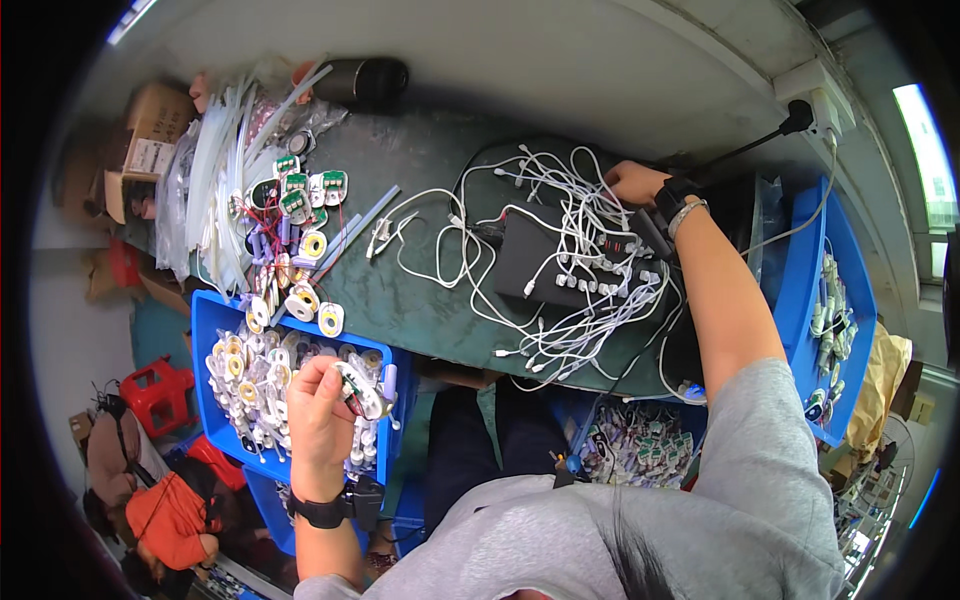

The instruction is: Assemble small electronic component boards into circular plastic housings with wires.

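My left hand (pixel 318 415) is closed on a small white electronic device (pixel 362 390), whose open shell shows a green circuit board and red wires. It is over the near left blue bin (pixel 205 370), above many similar white pieces. My right hand (pixel 635 183) reaches to the far side of the table, beside a tangle of white cables (pixel 570 215). Its fingers are curled in at the cables' edge; what they grip, if anything, is hidden. Under the cables lies a black box (pixel 520 255) with several white plugs (pixel 590 285) in a row at its right.
Open devices with green boards (pixel 295 190) lie on the green table (pixel 420 310) at the left, beside clear tubes (pixel 230 150). A black cylinder (pixel 375 82) rests by the wall. Blue bins of parts (pixel 815 310) stand right and below. Another person (pixel 175 515) sits at lower left.
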A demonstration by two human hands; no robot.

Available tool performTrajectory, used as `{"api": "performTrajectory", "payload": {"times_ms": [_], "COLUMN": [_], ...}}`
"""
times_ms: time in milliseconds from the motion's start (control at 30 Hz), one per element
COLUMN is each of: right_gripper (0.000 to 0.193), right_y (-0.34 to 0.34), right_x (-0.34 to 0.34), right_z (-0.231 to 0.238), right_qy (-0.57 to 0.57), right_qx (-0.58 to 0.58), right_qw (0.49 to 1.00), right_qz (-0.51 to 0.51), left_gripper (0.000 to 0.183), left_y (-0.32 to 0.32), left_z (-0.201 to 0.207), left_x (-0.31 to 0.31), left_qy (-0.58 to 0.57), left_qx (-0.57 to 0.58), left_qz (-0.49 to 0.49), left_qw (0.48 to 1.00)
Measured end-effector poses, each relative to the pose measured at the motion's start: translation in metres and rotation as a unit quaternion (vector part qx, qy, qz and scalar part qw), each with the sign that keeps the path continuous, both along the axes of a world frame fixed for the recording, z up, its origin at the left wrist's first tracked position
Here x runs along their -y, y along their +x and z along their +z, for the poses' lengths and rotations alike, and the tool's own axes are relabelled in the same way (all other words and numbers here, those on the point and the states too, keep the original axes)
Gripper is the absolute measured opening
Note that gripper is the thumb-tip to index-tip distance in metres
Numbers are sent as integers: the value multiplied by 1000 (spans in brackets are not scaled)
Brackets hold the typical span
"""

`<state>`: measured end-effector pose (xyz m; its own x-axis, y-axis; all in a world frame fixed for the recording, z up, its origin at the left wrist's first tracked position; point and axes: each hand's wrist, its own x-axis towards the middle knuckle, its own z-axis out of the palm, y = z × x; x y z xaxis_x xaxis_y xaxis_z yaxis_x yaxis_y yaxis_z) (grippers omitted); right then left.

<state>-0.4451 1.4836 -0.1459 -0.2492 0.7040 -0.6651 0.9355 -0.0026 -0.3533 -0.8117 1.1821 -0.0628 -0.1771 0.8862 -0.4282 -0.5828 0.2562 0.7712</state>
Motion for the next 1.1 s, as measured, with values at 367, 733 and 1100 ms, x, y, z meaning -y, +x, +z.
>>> {"api": "performTrajectory", "payload": {"times_ms": [367,733,1100], "right_gripper": [38,29,9], "right_y": [-13,-63,-64], "right_x": [30,33,75], "right_z": [43,3,22], "right_qy": [-30,156,350], "right_qx": [-255,-37,-361], "right_qw": [938,987,842], "right_qz": [-234,-6,-194], "left_gripper": [12,16,35], "left_y": [-1,6,10], "left_z": [3,6,-10], "left_x": [-18,-17,-16], "left_qy": [13,-20,41], "left_qx": [21,-83,-546], "left_qz": [-13,-54,-225], "left_qw": [1000,995,806]}}
